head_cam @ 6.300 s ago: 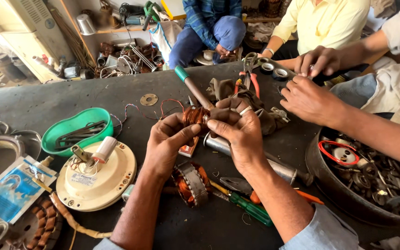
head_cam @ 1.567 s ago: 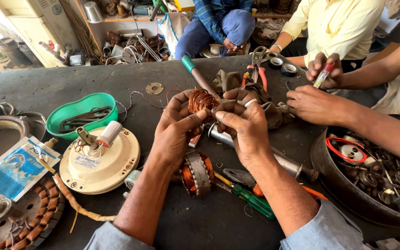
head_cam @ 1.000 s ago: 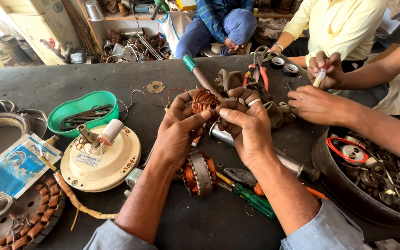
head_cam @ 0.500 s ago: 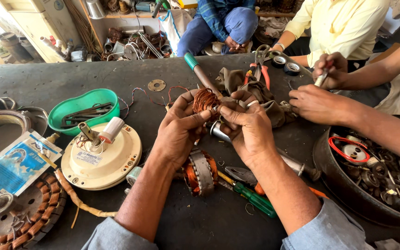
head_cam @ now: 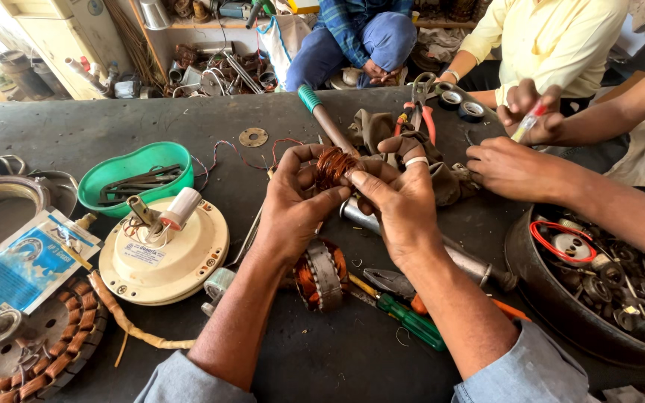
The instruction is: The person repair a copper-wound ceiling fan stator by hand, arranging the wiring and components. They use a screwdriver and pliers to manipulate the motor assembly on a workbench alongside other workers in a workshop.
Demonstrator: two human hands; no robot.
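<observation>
Both hands are meeting over the middle of the dark workbench; the left hand and the right hand are together pinching a small copper-wound coil, fingers closed on it from either side, holding it clear of the surface. The winding is looking intact, so the handling seems at an early stage. A second wound stator is lying near, beside a green-handled screwdriver; a cream fan housing is sitting left.
</observation>
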